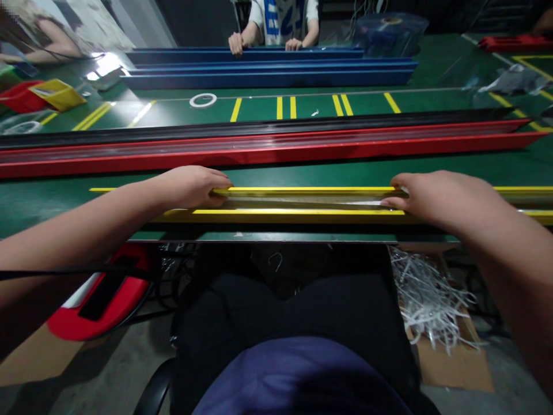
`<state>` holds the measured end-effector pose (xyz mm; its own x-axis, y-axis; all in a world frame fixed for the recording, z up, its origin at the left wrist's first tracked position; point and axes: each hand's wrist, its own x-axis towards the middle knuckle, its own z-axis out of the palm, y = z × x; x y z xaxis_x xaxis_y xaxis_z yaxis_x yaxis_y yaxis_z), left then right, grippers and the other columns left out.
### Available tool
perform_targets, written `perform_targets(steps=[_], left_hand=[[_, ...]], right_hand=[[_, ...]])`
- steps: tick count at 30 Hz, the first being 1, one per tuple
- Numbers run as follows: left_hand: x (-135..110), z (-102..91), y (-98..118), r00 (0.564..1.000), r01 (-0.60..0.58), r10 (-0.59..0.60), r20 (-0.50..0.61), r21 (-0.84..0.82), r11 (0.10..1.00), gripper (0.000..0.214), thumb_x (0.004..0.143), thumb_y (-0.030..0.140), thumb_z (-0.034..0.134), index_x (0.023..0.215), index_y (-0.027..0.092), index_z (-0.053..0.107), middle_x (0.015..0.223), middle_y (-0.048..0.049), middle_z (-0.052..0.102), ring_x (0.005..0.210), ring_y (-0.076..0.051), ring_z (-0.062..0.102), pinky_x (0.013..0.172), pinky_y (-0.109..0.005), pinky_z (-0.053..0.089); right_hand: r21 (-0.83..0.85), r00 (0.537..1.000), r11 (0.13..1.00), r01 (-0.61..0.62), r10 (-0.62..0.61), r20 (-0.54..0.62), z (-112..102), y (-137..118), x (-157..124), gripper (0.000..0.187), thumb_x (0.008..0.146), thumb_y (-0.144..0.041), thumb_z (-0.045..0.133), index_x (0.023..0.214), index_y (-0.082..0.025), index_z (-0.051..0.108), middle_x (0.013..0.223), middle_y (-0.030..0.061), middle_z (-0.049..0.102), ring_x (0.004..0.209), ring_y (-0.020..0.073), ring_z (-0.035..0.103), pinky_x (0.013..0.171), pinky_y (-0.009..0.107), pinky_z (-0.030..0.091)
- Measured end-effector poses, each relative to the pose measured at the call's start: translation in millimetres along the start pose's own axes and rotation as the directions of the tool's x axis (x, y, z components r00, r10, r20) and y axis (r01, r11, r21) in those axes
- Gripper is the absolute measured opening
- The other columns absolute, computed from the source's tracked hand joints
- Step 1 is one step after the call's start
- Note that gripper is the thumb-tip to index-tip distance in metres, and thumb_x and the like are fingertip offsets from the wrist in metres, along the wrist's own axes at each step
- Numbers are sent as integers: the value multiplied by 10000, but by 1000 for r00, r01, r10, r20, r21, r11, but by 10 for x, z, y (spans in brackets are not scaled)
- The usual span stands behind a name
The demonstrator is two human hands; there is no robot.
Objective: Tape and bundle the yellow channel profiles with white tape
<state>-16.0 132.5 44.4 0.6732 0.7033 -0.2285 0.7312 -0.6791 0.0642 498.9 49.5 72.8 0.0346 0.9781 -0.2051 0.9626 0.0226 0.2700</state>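
A long yellow channel profile (302, 218) lies along the near edge of the green table, its open side up. My left hand (194, 187) is closed around its far wall, thumb inside the channel and fingers over the edge. Farther along to the right, my right hand (436, 196) grips the same far wall in a similar pinch. A pale strip (363, 203) shows inside the channel, by my right thumb. Whether either hand also holds part of that strip is hidden by the fingers.
Red profiles (259, 155) and a black one (173, 131) lie just beyond. Farther back are blue profiles (276, 78), with a person's hands (236, 44) on them. A white tape ring (203, 101) rests on the table (164, 115). Below right is a heap of white strips (432, 300); a red stool (99, 300) stands left.
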Motion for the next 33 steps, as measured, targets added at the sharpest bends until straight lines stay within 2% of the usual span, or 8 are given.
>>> perform_targets(steps=[3, 7, 18, 27, 33], left_hand=[[38, -24, 54, 999, -43, 43, 1, 12, 999, 285, 962, 431, 559, 955, 204, 730, 1002, -76, 718, 851, -212, 646, 771, -309, 455], [91, -38, 115, 999, -43, 43, 8, 19, 999, 264, 954, 422, 575, 886, 197, 694, 939, -71, 701, 783, -192, 610, 723, -309, 429], [121, -23, 144, 998, -70, 70, -6, -8, 998, 275, 975, 408, 543, 826, 198, 641, 871, -57, 651, 752, -180, 585, 704, -303, 415], [227, -55, 316, 999, -33, 33, -5, 39, 999, 322, 964, 475, 534, 849, 202, 661, 889, -52, 668, 754, -184, 597, 696, -304, 396], [273, -59, 372, 998, -49, 49, -44, -10, 999, 281, 934, 455, 569, 824, 212, 654, 893, -36, 677, 765, -165, 594, 688, -277, 400]], right_hand=[[15, 1000, 1000, -6, 6, 24, -34, -22, -1, 742, 895, -844, 491, 1310, -271, 717, 1070, 176, 734, 877, 378, 674, 743, 479, 506], [18, 999, 1000, -13, 12, 37, -59, -40, -8, 733, 902, -840, 490, 1289, -264, 727, 1054, 182, 730, 881, 376, 671, 749, 481, 503], [19, 1000, 1000, -15, 15, 10, -13, -37, -12, 692, 925, -814, 466, 1295, -284, 713, 1066, 164, 733, 901, 366, 670, 765, 464, 504], [62, 999, 998, -31, 29, 45, -31, -43, -12, 668, 917, -814, 486, 1261, -290, 717, 1036, 153, 729, 957, 373, 662, 809, 466, 495], [46, 1000, 999, -11, 10, 25, -26, -51, -23, 677, 937, -797, 469, 1273, -266, 721, 1053, 167, 728, 932, 369, 674, 799, 459, 489]])
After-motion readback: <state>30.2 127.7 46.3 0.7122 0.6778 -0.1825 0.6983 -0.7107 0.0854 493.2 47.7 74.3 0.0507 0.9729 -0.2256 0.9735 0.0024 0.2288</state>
